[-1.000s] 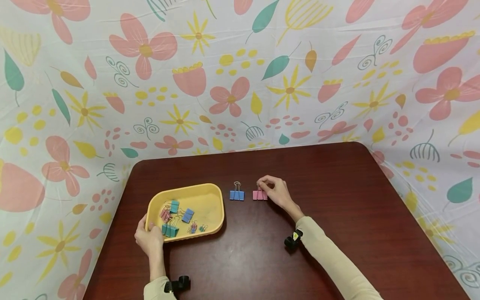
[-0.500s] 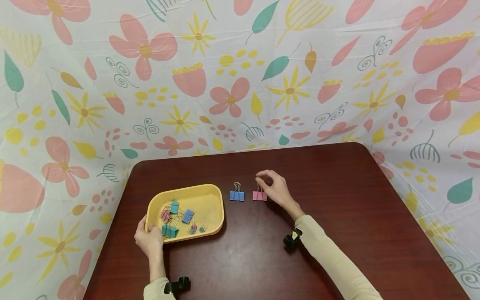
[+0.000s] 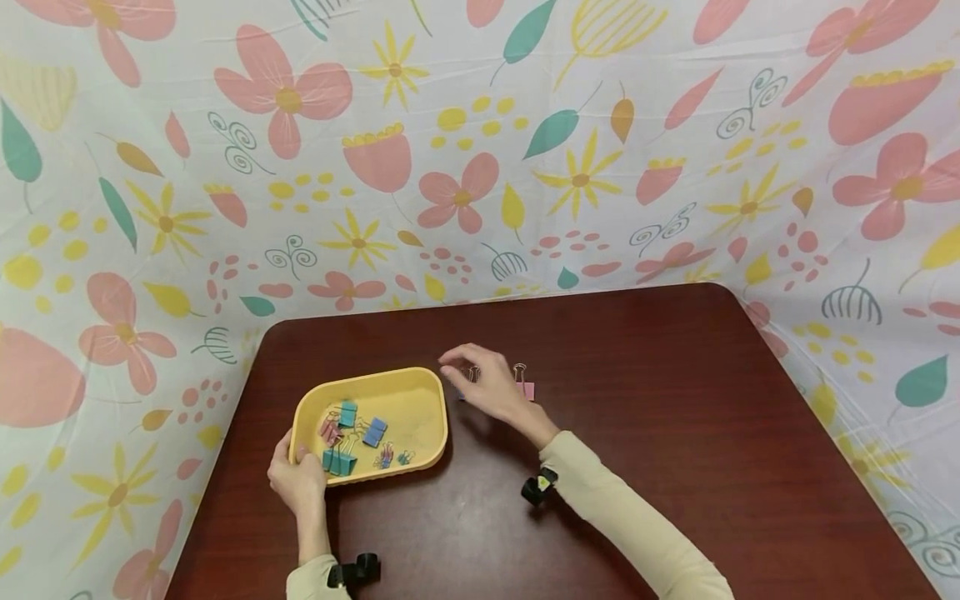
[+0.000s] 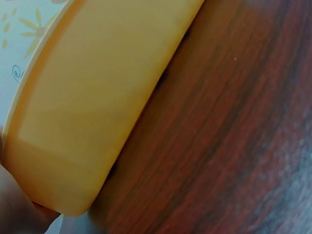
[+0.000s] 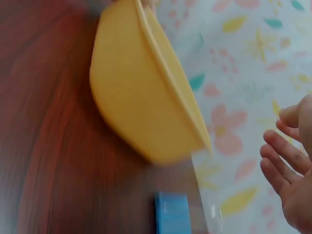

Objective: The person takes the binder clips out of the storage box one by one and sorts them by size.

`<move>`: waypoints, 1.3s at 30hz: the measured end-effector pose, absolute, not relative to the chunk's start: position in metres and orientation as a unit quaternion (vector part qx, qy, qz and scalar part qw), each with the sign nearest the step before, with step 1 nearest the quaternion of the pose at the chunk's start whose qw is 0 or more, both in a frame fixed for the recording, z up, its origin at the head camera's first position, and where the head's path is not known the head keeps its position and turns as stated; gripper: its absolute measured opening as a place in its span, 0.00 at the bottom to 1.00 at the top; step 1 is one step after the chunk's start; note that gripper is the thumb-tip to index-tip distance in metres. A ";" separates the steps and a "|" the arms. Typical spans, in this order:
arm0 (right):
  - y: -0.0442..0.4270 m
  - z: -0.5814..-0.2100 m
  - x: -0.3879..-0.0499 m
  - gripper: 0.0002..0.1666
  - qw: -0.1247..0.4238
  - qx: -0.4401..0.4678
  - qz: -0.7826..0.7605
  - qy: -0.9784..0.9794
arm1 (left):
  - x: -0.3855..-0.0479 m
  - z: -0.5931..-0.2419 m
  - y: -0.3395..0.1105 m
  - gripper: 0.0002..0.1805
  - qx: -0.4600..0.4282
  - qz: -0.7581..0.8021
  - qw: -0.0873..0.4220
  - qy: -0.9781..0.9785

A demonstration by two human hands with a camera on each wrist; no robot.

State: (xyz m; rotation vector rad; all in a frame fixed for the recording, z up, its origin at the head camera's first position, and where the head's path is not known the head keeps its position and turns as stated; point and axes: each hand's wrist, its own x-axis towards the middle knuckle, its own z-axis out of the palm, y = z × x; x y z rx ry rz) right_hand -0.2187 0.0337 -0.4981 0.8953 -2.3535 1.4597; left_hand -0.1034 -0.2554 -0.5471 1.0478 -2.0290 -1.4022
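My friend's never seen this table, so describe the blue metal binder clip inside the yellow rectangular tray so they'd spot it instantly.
On the dark reddish wooden table, find the yellow rectangular tray. Near its middle lies the blue metal binder clip. It's the only larger blue one inside; the big teal and pink binder clips sit left of it.

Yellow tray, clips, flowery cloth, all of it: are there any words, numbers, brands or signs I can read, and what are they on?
None that can be read.
Yellow tray: no writing on the sides that show.
Clips: too small or blurred to tell.
Flowery cloth: pictures only, no letters I can make out.
Black device on the right wrist: a yellowish patch, too small to read.
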 end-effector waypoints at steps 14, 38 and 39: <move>-0.083 -0.532 -0.195 0.31 -0.097 0.349 0.387 -0.848 | -0.102 -0.549 -0.257 0.23 0.383 -0.510 0.226 -0.737; -0.112 -0.546 -0.174 0.15 -0.077 0.463 0.317 -0.824 | -0.100 -0.549 -0.252 0.22 0.380 -0.506 0.239 -0.736; -0.112 -0.545 -0.173 0.15 -0.080 0.454 0.326 -0.825 | -0.100 -0.549 -0.252 0.22 0.380 -0.503 0.239 -0.738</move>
